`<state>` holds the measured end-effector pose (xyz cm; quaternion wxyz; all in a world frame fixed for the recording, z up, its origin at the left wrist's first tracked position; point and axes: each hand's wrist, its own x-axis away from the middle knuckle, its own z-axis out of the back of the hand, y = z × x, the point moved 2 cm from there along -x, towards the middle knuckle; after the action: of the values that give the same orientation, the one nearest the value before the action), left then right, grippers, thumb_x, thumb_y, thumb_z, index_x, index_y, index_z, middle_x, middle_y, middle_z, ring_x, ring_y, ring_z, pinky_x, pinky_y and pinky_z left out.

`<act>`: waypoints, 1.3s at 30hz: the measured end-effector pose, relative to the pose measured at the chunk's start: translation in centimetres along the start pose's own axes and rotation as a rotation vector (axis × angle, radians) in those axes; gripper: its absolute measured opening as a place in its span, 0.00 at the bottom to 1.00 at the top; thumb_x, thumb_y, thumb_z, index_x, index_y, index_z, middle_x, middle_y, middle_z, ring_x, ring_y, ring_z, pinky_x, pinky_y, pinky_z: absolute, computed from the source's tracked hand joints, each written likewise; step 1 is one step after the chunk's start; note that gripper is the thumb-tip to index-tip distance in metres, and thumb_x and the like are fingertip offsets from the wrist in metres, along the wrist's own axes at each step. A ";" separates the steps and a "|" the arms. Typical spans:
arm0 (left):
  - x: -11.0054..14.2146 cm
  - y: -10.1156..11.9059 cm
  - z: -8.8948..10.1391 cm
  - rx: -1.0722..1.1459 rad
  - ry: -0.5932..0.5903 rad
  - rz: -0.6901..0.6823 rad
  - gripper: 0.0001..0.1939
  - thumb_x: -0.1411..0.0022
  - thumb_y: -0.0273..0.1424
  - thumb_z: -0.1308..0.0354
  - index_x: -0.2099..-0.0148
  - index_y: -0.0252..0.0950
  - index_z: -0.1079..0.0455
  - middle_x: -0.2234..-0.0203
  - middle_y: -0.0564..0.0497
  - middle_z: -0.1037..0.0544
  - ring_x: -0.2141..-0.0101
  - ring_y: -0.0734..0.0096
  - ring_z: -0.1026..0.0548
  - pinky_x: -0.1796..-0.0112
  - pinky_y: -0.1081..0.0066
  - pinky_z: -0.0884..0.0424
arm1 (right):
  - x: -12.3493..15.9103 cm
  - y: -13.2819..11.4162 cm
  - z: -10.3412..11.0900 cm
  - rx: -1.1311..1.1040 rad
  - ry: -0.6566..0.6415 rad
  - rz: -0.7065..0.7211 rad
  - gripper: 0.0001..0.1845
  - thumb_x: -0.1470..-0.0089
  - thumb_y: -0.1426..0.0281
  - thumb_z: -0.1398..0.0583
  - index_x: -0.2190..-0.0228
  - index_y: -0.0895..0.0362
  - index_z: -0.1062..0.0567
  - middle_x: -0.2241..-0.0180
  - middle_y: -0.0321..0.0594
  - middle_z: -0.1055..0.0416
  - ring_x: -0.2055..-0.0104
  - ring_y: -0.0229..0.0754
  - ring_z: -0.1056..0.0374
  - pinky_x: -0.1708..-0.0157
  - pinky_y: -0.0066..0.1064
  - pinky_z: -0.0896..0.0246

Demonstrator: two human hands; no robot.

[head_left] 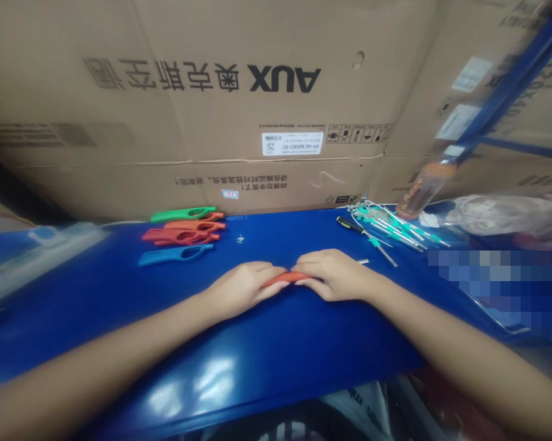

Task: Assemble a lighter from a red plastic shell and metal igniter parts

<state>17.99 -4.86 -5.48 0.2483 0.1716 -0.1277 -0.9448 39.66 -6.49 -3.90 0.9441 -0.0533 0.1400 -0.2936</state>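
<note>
Both my hands rest together on the blue table top (266, 343), closed round one orange-red plastic handle (286, 278). My left hand (241, 286) covers its left end. My right hand (333, 274) covers its right end, and a thin metal tip (362, 262) pokes out to the right of that hand. Only the middle of the handle shows between my fingers.
A row of loose plastic handles lies at the back left: green (184, 214), orange (195, 226), red (177, 236) and blue (174, 255). A pile of teal-handled metal tools (390, 226) lies at the back right beside a bottle (420, 190). Large cardboard boxes (239, 104) wall off the table's far edge.
</note>
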 end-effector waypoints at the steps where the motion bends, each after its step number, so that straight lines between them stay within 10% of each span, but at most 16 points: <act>1: 0.0 0.1 0.0 -0.017 -0.005 0.028 0.19 0.27 0.41 0.51 0.44 0.37 0.28 0.59 0.45 0.21 0.60 0.64 0.22 0.58 0.68 0.26 | -0.1 0.1 -0.1 0.010 -0.001 -0.004 0.14 0.34 0.67 0.46 0.55 0.56 0.22 0.59 0.44 0.22 0.58 0.43 0.28 0.58 0.33 0.36; 26: -0.1 -0.1 0.5 0.084 0.141 0.033 0.14 0.27 0.35 0.52 0.48 0.36 0.28 0.60 0.46 0.22 0.60 0.67 0.24 0.57 0.69 0.27 | 0.8 1.7 1.8 0.241 0.060 -0.068 0.11 0.35 0.69 0.45 0.69 0.58 0.26 0.70 0.42 0.27 0.65 0.44 0.37 0.58 0.37 0.46; 39: 0.4 -4.5 1.0 0.042 0.266 0.071 0.15 0.30 0.35 0.46 0.45 0.36 0.27 0.60 0.46 0.20 0.61 0.66 0.24 0.57 0.68 0.28 | 2.9 5.9 4.3 0.243 0.131 -0.223 0.14 0.40 0.62 0.38 0.55 0.56 0.24 0.55 0.46 0.23 0.52 0.49 0.31 0.49 0.43 0.43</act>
<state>15.35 -1.12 -6.11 0.2928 0.2959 -0.1193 -0.9014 46.43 -3.21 -1.60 0.8940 0.0654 0.1578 -0.4143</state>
